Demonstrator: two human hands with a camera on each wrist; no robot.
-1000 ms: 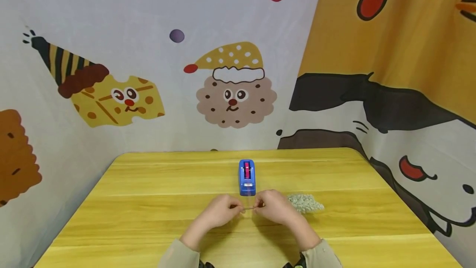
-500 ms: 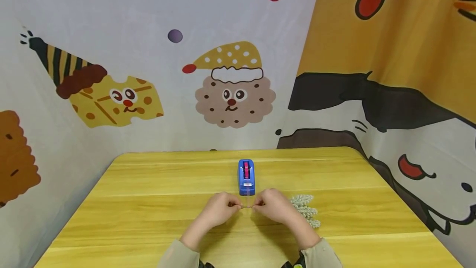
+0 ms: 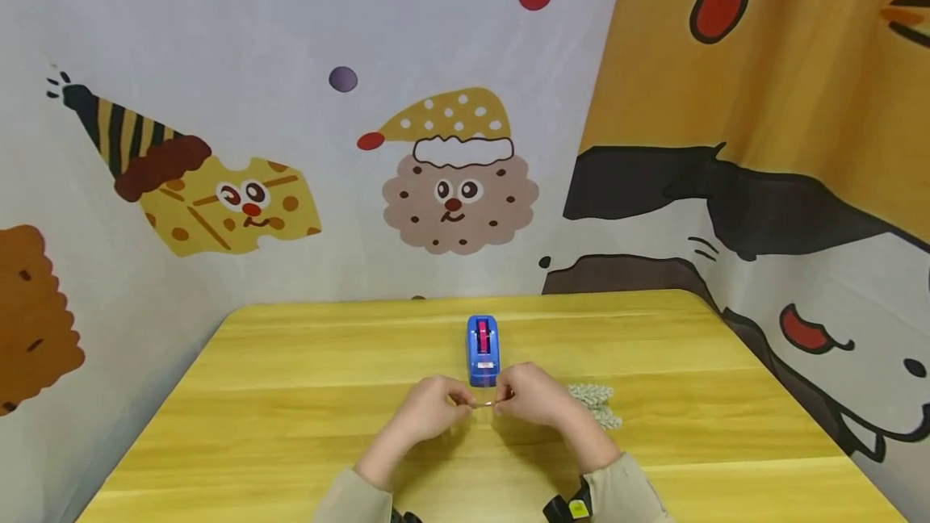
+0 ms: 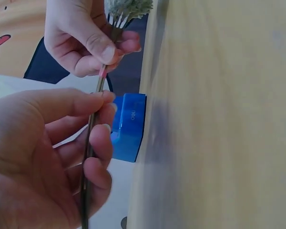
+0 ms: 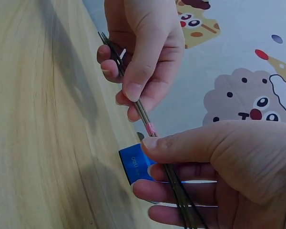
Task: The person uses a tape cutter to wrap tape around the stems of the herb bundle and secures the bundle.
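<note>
Between thumb and fingers, my left hand (image 3: pixel 433 408) pinches a bundle of thin dark flower stems (image 5: pixel 142 112); their lower ends run along its curled fingers. My right hand (image 3: pixel 534 395) pinches the same bundle nearer the flower heads. Those pale green, fluffy flower heads (image 3: pixel 592 403) stick out beyond the right hand. A pinkish band of tape (image 5: pixel 150 129) circles the stems in the short gap between the hands. Just beyond the hands stands a blue tape dispenser (image 3: pixel 483 374) with a pink core. Whether a clear strip still joins dispenser and stems, I cannot tell.
A wood-grain table (image 3: pixel 291 410) lies under the hands, its back edge against a cartoon-printed curtain (image 3: pixel 450 39). Wrist-worn black cameras (image 3: pixel 570 507) sit at the sleeves.
The flower heads have turned, from one clump to spread out and now to a narrower pair of sprigs, as the stems roll between my fingers. The dispenser stays in place.
</note>
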